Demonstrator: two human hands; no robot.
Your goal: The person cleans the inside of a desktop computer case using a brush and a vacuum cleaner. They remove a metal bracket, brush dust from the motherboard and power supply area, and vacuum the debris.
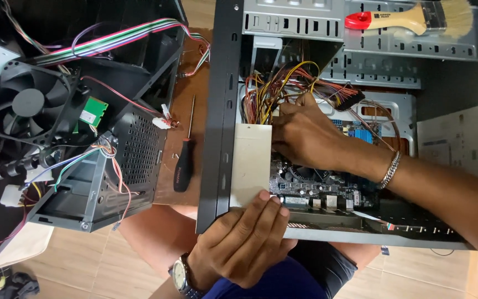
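We see an open computer case (222,111) lying on its side on a small brown wooden table (186,105), with a pale wood-patterned floor (106,266) showing below and the person's knees under the case's near edge. The right hand (305,135) reaches into the case, its fingers curled down among the bundle of yellow, red and black wires (275,88) just above the motherboard (316,180); we cannot tell whether they pinch a wire or a connector, since the knuckles hide the tips. The left hand (244,241) rests flat on the case's lower rim, fingers together and extended, tips touching a grey metal box (252,163), gripping nothing. A paintbrush (410,19) with a red-tipped handle lies on the drive bay at the top. On the table beside the case lies a black-handled screwdriver (185,158), and to the left stands a second, dismantled case (100,166) with a black fan (26,105) and loose coloured cables.
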